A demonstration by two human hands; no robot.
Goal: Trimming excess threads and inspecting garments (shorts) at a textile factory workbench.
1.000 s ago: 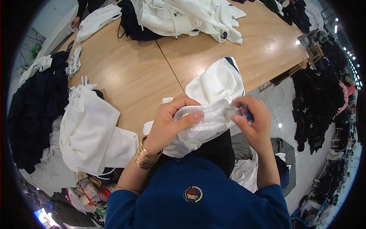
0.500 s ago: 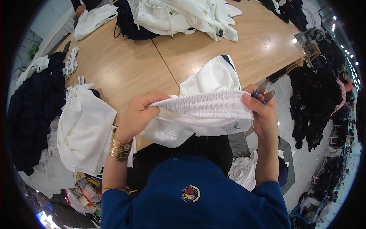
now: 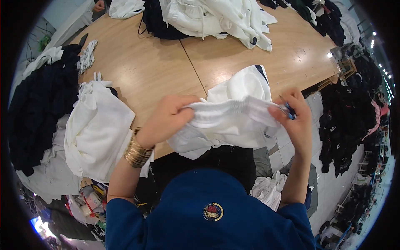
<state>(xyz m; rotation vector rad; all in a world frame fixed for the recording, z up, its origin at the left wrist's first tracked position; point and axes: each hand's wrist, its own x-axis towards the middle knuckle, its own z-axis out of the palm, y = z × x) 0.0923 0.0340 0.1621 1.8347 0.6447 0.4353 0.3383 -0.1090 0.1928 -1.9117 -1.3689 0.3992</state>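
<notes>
Between my hands, white elastic-waist pants (image 3: 233,131) are held up by their gathered waistband (image 3: 225,112), close in front of me. My left hand (image 3: 168,118), with gold bangles at its wrist, is closed on the waistband's left end. The right hand (image 3: 296,116) pinches the other end, blurred by motion. Blue-handled thread snips (image 3: 288,111) also sit in that right hand, their blades partly hidden and smeared. Behind the waistband, a part of the pants with a dark trim (image 3: 261,73) rests on the table.
The wooden table (image 3: 154,71) has a seam across it. White and navy garments (image 3: 212,18) are piled at its far side. Folded white garments (image 3: 96,125) lie at the left edge, dark cloth (image 3: 41,104) beyond. Black garments (image 3: 343,125) hang at right. A person's hand (image 3: 99,6) shows at far left.
Both hands have shifted slightly right, and the waistband is less stretched, the hands being closer together. The snips have turned in my right hand. The table appears shifted right and its far end slightly higher.
</notes>
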